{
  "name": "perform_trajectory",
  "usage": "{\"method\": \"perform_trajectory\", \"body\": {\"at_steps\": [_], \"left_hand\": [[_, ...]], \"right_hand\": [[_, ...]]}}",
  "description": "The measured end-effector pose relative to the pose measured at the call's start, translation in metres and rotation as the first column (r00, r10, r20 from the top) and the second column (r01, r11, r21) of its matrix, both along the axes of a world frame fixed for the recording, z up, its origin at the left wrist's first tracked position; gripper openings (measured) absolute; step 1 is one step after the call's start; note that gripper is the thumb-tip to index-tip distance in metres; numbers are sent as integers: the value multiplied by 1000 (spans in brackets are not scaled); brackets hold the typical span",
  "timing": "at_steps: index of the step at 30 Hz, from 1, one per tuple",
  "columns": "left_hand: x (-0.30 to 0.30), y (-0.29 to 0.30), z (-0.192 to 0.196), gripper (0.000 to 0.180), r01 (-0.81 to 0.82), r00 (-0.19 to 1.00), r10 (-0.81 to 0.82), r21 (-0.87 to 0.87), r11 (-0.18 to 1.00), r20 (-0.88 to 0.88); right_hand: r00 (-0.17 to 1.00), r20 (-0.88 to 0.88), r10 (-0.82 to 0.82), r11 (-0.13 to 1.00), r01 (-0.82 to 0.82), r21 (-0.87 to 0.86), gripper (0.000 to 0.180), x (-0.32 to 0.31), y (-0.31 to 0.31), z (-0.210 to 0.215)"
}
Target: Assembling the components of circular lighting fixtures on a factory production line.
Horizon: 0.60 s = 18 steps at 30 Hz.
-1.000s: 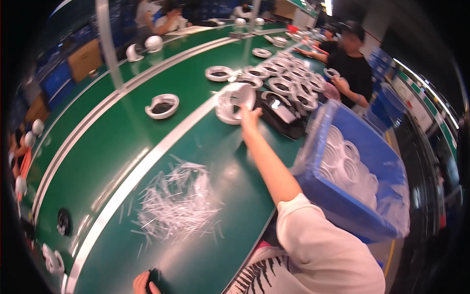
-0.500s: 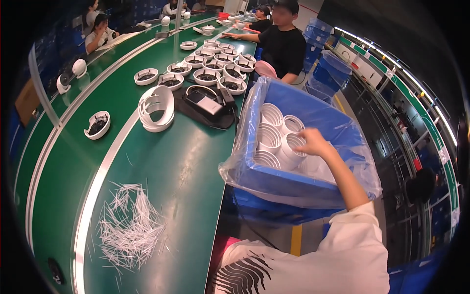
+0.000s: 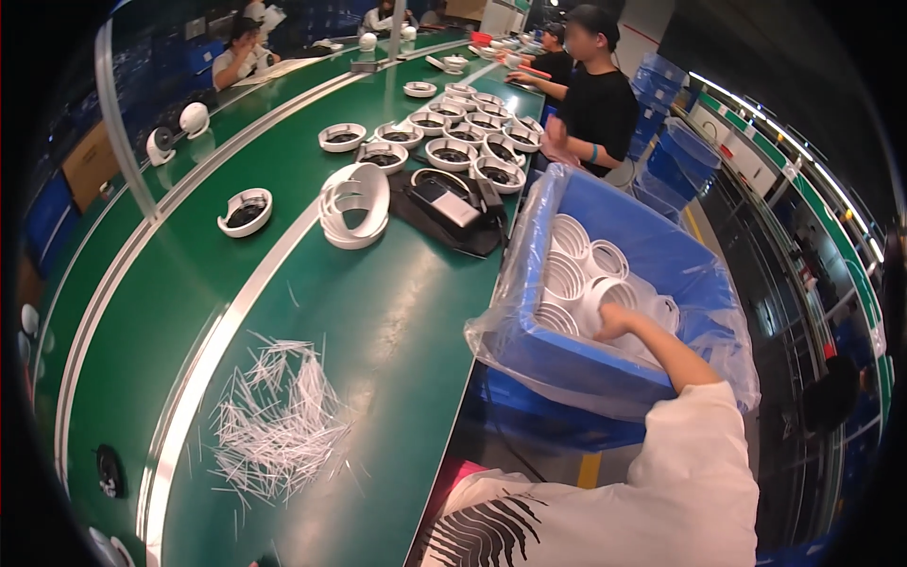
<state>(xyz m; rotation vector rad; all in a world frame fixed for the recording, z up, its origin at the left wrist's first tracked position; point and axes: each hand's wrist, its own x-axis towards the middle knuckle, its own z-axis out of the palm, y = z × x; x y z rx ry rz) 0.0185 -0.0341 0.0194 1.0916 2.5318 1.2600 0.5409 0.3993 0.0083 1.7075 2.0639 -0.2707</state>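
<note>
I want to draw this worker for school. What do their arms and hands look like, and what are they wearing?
Only one arm shows, the right. The right hand is bare: no glove, ring or watch can be seen. The forearm is bare too. A short white sleeve covers the upper arm, part of a white T-shirt with a black striped print on the front. The left hand is out of view.

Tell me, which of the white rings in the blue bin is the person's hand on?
The right hand rests on the white ring in the middle of the blue bin, on its nearer side; the other rings lie farther back and untouched.
</note>
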Motion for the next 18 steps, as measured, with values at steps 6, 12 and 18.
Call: {"method": "perform_trajectory", "body": {"at_steps": [6, 12, 18], "left_hand": [[0, 3, 2, 18, 17, 1000, -17, -8, 1000, -4], [-3, -5, 0, 18, 58, 996, -58, 0, 998, -74], [-6, -3, -1, 17, 77, 991, -63, 111, 991, -122]], "right_hand": [[771, -599, -218, 876, 425, 228, 46, -6, -34, 123], [467, -738, 487, 547, 496, 675, 35, -104, -69, 159], [-811, -573, -116, 965, 45, -259, 31, -253, -68, 97]]}}
